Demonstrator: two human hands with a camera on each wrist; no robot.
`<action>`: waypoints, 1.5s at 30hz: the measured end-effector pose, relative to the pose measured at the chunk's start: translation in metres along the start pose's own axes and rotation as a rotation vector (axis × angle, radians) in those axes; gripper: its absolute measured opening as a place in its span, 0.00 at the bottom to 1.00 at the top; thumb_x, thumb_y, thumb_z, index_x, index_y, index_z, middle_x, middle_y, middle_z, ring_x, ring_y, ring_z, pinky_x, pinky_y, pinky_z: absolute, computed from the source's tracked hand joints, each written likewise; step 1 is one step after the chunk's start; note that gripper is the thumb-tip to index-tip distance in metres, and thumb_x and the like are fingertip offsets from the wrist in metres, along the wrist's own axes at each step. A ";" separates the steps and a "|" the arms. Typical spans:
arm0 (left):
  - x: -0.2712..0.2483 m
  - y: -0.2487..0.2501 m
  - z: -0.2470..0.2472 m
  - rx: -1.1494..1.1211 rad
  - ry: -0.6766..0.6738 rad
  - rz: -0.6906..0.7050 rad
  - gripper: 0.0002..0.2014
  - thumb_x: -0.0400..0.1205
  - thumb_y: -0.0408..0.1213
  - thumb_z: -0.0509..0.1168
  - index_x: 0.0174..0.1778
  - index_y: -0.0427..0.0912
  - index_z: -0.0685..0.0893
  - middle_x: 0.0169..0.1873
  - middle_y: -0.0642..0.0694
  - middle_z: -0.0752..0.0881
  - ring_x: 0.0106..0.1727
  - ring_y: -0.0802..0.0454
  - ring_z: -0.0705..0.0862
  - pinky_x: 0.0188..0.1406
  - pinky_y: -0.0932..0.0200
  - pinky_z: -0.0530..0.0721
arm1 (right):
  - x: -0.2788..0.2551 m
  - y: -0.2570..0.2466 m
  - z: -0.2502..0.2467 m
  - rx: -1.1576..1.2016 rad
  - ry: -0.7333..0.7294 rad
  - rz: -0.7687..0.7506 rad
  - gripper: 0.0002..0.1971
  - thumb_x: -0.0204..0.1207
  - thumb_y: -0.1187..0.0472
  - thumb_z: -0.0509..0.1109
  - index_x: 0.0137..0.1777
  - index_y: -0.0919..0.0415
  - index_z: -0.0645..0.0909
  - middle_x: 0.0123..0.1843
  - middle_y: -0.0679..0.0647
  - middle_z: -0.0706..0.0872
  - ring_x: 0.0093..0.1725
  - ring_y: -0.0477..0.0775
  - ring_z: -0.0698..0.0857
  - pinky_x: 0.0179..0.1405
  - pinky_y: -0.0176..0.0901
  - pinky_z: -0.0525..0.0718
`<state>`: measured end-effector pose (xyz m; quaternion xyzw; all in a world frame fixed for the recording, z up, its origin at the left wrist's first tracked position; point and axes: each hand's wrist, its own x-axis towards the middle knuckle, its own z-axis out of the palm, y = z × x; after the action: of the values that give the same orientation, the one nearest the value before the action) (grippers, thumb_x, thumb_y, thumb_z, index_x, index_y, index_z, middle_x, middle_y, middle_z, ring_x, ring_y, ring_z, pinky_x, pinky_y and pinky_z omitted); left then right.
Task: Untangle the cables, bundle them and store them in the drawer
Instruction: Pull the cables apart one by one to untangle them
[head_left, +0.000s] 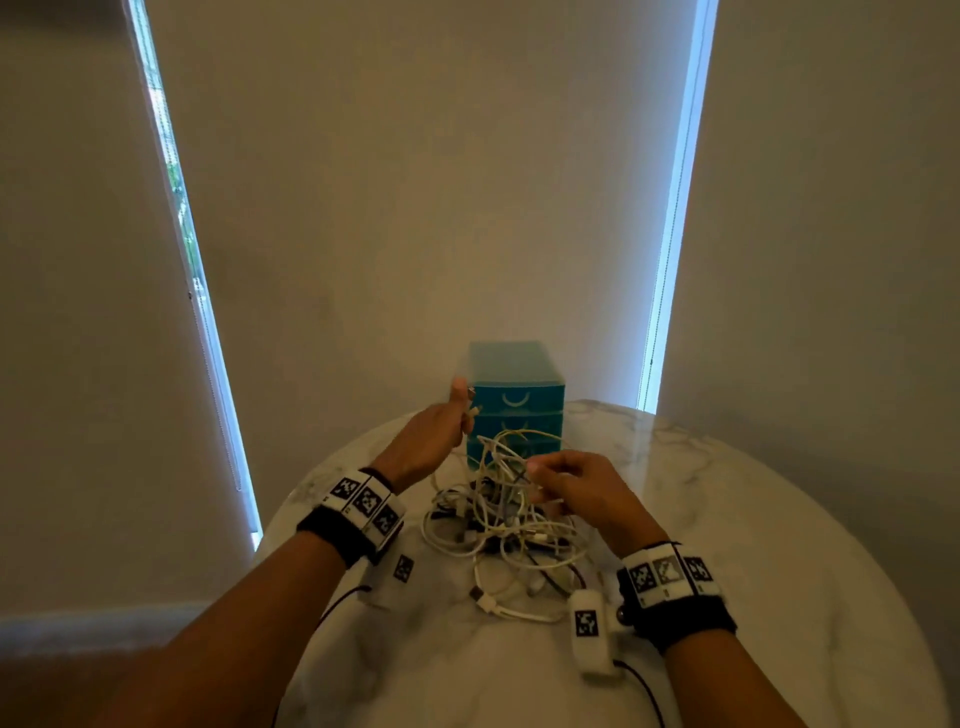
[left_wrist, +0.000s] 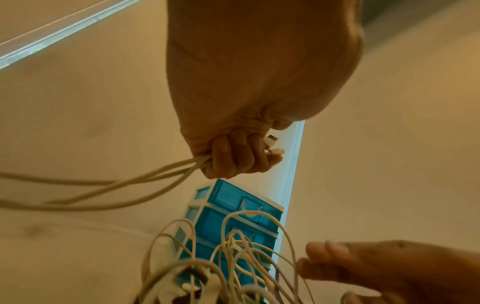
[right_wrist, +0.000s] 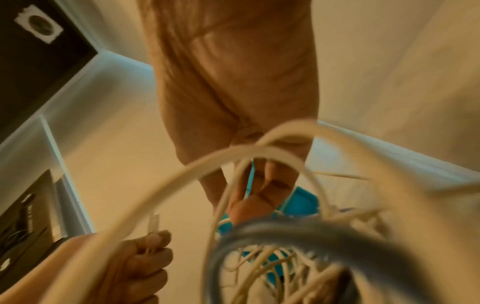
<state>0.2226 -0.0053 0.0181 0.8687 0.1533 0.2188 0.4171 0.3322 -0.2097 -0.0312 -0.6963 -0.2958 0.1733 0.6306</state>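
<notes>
Nearest you, the cables (head_left: 511, 525) – thin white cords w/ a few dark ones – lie knotted on the round marble table (head_left: 727, 519). Your right hand (head_left: 582, 491) pinches one loop; left hand (head_left: 431, 436) fists several plug ends. Behind – translucent teal plastic drawer unit (head_left: 519, 384), drawers closed.

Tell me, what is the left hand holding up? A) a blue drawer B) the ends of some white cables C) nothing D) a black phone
B: the left hand grips several white cables, their plugs poking out past the fingers, raised above the tangled pile in front of the blue drawer unit.
</notes>
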 end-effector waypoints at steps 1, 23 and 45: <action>-0.001 0.000 0.005 -0.037 -0.008 -0.007 0.41 0.86 0.77 0.38 0.37 0.41 0.74 0.27 0.41 0.77 0.28 0.55 0.68 0.37 0.49 0.67 | 0.000 0.007 -0.005 -0.033 -0.048 0.024 0.08 0.84 0.64 0.78 0.61 0.65 0.91 0.50 0.63 0.95 0.41 0.52 0.93 0.39 0.39 0.91; 0.048 0.039 0.028 -0.237 0.305 0.155 0.27 0.93 0.59 0.58 0.42 0.48 0.95 0.52 0.50 0.94 0.56 0.53 0.89 0.56 0.54 0.84 | 0.013 0.035 -0.007 -0.090 0.116 -0.144 0.04 0.83 0.58 0.79 0.54 0.51 0.95 0.45 0.51 0.94 0.37 0.44 0.89 0.36 0.35 0.88; -0.009 0.051 0.056 0.234 -0.547 0.124 0.31 0.90 0.67 0.45 0.69 0.60 0.91 0.25 0.56 0.74 0.23 0.66 0.73 0.28 0.69 0.75 | -0.009 -0.023 -0.053 0.891 0.093 -0.247 0.19 0.94 0.59 0.58 0.79 0.57 0.84 0.73 0.58 0.90 0.70 0.57 0.89 0.68 0.52 0.85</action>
<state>0.2476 -0.0772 0.0249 0.9453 0.0060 -0.0175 0.3256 0.3537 -0.2558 -0.0025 -0.3242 -0.2446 0.1756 0.8968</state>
